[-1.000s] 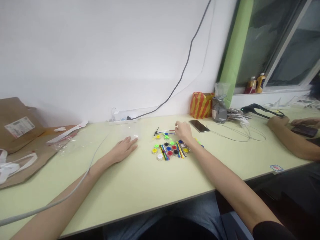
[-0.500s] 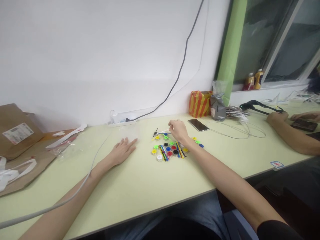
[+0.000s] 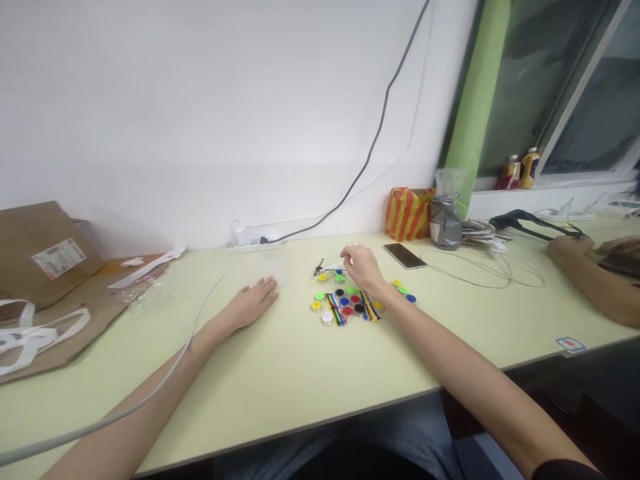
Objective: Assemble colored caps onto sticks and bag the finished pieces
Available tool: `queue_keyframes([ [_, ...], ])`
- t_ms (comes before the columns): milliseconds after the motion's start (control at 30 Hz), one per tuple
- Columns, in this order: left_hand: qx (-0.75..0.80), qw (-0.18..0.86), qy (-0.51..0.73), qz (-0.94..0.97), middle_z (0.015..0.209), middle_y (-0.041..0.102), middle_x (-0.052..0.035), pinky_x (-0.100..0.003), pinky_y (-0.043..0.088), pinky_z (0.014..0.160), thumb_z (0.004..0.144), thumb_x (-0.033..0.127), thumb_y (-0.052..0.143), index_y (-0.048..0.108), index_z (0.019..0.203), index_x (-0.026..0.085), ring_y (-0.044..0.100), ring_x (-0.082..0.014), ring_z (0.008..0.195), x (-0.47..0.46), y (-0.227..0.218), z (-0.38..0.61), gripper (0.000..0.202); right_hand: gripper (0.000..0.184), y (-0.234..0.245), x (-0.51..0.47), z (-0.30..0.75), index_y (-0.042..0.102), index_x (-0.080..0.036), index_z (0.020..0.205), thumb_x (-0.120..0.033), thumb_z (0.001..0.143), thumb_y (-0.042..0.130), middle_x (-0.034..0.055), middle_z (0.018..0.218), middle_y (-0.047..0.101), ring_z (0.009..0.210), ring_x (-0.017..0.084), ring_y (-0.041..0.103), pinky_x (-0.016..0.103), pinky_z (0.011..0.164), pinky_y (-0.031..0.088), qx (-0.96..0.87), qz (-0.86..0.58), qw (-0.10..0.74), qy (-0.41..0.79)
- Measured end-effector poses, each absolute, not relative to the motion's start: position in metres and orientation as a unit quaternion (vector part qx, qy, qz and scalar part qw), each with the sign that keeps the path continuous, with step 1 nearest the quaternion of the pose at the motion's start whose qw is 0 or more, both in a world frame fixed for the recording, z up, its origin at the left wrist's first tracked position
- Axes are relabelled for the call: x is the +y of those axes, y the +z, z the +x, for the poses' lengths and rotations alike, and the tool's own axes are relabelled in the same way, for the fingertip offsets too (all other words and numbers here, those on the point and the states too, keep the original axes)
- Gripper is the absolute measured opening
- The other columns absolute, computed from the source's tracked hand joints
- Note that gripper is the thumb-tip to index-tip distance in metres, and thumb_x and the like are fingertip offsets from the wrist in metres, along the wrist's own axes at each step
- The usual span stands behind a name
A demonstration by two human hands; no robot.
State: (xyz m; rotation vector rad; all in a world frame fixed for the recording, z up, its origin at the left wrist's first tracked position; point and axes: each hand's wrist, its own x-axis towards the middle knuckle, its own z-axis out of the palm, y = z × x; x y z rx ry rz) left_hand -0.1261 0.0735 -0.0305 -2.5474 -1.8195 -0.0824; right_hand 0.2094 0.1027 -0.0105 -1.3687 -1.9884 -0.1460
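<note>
My left hand (image 3: 253, 301) lies flat on the table with its fingers stretched out, beside a thin clear plastic sheet (image 3: 270, 263). My right hand (image 3: 362, 268) is curled over the far side of a cluster of small colourful pieces, thumb and fingers pinched; what they hold is too small to name. Below it are several round clear pieces with coloured tops, such as a white one (image 3: 327, 319) and a red one (image 3: 347, 311). Two bundles of thin coloured strips lie among them, the left bundle (image 3: 335, 309) and the right bundle (image 3: 369, 305). A small black piece (image 3: 319, 267) lies left of my right fingertips.
A phone (image 3: 404, 255) and a striped bag (image 3: 409, 213) stand right of my hand. Brown paper bags (image 3: 40, 233) are at left, a power strip (image 3: 250, 245) by the wall. A pale cable (image 3: 170, 373) crosses my left forearm. Another person's hand (image 3: 570, 247) is at right.
The view has turned slightly left, so the scene sits further right. Both hands keep nearly the same pose and place; no piece has visibly been moved.
</note>
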Motion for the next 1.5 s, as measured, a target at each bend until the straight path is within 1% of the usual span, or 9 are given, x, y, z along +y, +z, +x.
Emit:
queue_keyframes([
  [167, -0.597, 0.024, -0.024, -0.801, 0.164, 0.033, -0.0183, -0.057, 0.028, 0.117, 0.103, 0.057, 0.020, 0.034, 0.159, 0.028, 0.030, -0.0384, 0.152, 0.072, -0.031, -0.122, 0.064, 0.024, -0.010, 0.101, 0.209, 0.068, -0.019, 0.097, -0.010, 0.092, 0.046, 0.0069, 0.103, 0.074, 0.102, 0.024, 0.059, 0.036, 0.092, 0.037, -0.770, -0.523, 0.363, -0.053],
  [400, -0.587, 0.009, -0.028, -0.809, 0.164, 0.033, -0.0146, -0.051, 0.028, 0.121, 0.103, 0.054, 0.022, 0.038, 0.157, 0.018, 0.030, -0.0281, 0.153, 0.076, -0.033, -0.127, 0.066, 0.025, -0.010, 0.099, 0.207, 0.068, -0.019, 0.096, -0.009, 0.092, 0.045, 0.0064, 0.103, 0.075, 0.101, 0.023, 0.059, 0.035, 0.092, 0.037, -0.771, -0.522, 0.362, -0.040],
  [533, -0.586, 0.019, -0.041, -0.809, 0.162, 0.038, -0.0138, -0.052, 0.030, 0.121, 0.103, 0.051, 0.025, 0.044, 0.153, 0.018, 0.033, -0.0281, 0.152, 0.074, -0.033, -0.127, 0.063, 0.025, -0.010, 0.098, 0.207, 0.068, -0.019, 0.096, -0.009, 0.092, 0.046, 0.0073, 0.102, 0.074, 0.101, 0.023, 0.060, 0.035, 0.092, 0.038, -0.772, -0.518, 0.366, -0.038],
  [700, -0.555, 0.125, -0.092, -0.818, 0.166, 0.028, -0.0110, -0.053, 0.015, 0.126, 0.103, 0.043, 0.028, 0.034, 0.158, 0.018, 0.019, -0.0265, 0.157, 0.062, -0.023, -0.111, 0.061, 0.026, -0.008, 0.097, 0.205, 0.068, -0.020, 0.096, -0.009, 0.093, 0.044, 0.0072, 0.101, 0.073, 0.101, 0.023, 0.060, 0.036, 0.094, 0.039, -0.769, -0.505, 0.388, -0.048],
  [867, -0.488, 0.218, -0.140, -0.834, 0.168, 0.025, -0.0076, -0.051, 0.004, 0.129, 0.105, 0.040, 0.028, 0.026, 0.162, 0.021, 0.013, -0.0251, 0.158, 0.040, -0.008, -0.082, 0.061, 0.029, -0.002, 0.081, 0.193, 0.067, -0.020, 0.108, -0.011, 0.096, 0.042, 0.0087, 0.108, 0.070, 0.106, 0.023, 0.061, 0.036, 0.097, 0.044, -0.766, -0.428, 0.476, -0.052],
  [967, -0.454, 0.224, -0.145, -0.850, 0.166, 0.028, -0.0087, -0.052, 0.006, 0.129, 0.103, 0.034, 0.035, 0.025, 0.162, 0.020, 0.015, -0.0268, 0.157, 0.029, -0.005, -0.069, 0.062, 0.035, 0.002, 0.065, 0.181, 0.065, -0.021, 0.117, -0.009, 0.096, 0.040, 0.0096, 0.116, 0.068, 0.112, 0.022, 0.061, 0.037, 0.100, 0.047, -0.775, -0.366, 0.514, -0.036],
  [1100, -0.427, 0.231, -0.136, -0.864, 0.166, 0.028, -0.0103, -0.053, 0.007, 0.129, 0.102, 0.027, 0.037, 0.025, 0.162, 0.019, 0.018, -0.0277, 0.157, 0.021, -0.003, -0.060, 0.062, 0.050, 0.001, 0.053, 0.165, 0.060, -0.024, 0.132, -0.004, 0.092, 0.038, 0.0087, 0.136, 0.062, 0.130, 0.020, 0.055, 0.041, 0.111, 0.045, -0.809, -0.295, 0.508, -0.024],
  [1233, -0.414, 0.242, -0.144, -0.865, 0.167, 0.024, -0.0102, -0.054, 0.006, 0.129, 0.103, 0.026, 0.035, 0.020, 0.163, 0.019, 0.016, -0.0275, 0.157, 0.019, -0.001, -0.058, 0.063, 0.060, -0.002, 0.054, 0.161, 0.050, -0.025, 0.145, -0.003, 0.090, 0.039, 0.0091, 0.153, 0.049, 0.141, 0.022, 0.046, 0.046, 0.116, 0.042, -0.812, -0.316, 0.490, -0.035],
  [1500, -0.425, 0.247, -0.146, -0.858, 0.168, 0.023, -0.0088, -0.053, 0.005, 0.129, 0.100, 0.019, 0.037, 0.014, 0.164, 0.019, 0.015, -0.0276, 0.157, 0.018, 0.000, -0.059, 0.068, 0.056, -0.001, 0.058, 0.170, 0.053, -0.021, 0.142, -0.006, 0.089, 0.042, 0.0117, 0.139, 0.058, 0.129, 0.027, 0.052, 0.046, 0.110, 0.043, -0.766, -0.403, 0.501, -0.026],
])
